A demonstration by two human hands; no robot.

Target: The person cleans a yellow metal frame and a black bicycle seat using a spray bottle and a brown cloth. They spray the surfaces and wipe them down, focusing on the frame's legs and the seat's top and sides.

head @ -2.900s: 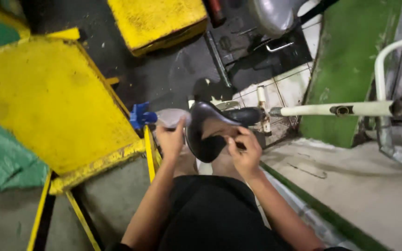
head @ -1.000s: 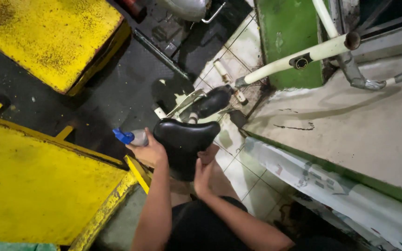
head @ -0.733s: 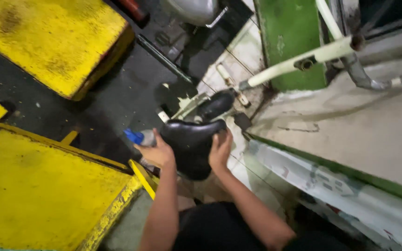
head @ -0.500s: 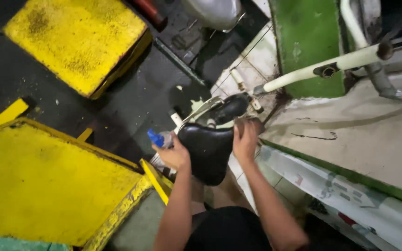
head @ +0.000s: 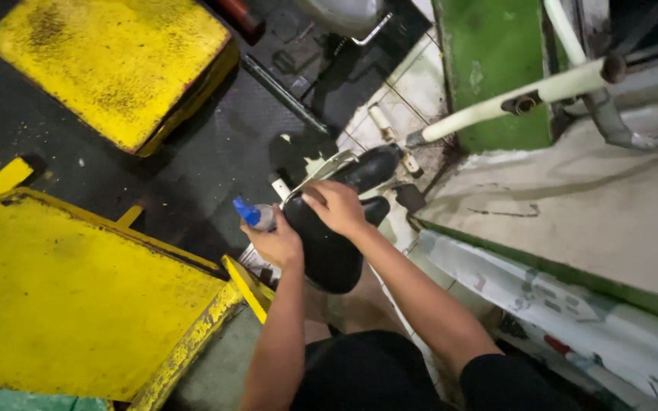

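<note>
Left hand [head: 274,245] was wrapped around bottle [head: 257,228] with blue cap, just beside black shoe [head: 329,255] over lap. Right hand [head: 334,207] lay flat on shoe's upper, fingers curled, pressing. Shoe looked dark, glossy; wiping seemed midway. Second shoe [head: 371,167] lay untouched on tiled floor [head: 409,84].

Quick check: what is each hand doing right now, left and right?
Left hand: closed around a bottle with a blue cap.
Right hand: resting on top of the black shoe, fingers curled.
</note>
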